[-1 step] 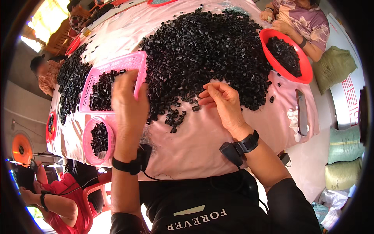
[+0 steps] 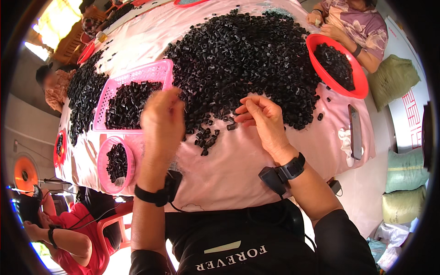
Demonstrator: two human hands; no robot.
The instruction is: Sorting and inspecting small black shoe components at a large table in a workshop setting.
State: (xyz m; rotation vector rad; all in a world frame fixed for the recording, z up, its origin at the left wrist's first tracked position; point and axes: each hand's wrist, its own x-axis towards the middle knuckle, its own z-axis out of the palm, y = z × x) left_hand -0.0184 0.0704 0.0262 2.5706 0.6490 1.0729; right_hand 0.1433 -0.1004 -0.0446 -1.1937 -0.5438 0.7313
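Note:
My left hand (image 2: 161, 121), smeared by motion, is over the right edge of a pink perforated basket (image 2: 167, 68). Its fingers are too blurred to show whether they hold anything. Small black ring-like parts (image 2: 133, 103) fill much of that basket. My right hand (image 2: 265, 118) hovers at the near edge of a large heap of the same black parts (image 2: 238, 59). Its thumb and fingers are drawn together; what is between them, if anything, is hidden. Just left of its fingertips lie a few loose black parts (image 2: 205, 138) on the pink cloth.
A round pink basket (image 2: 130, 158) with black parts stands near my left forearm. A red basin (image 2: 360, 85) of parts sits at right, before a co-worker (image 2: 355, 23). A phone (image 2: 354, 133) lies beside crumpled tissue (image 2: 344, 140). Other people sit along the left side.
My left hand has moved right and slightly nearer, from over the pink perforated basket to its right edge. My right hand has barely moved.

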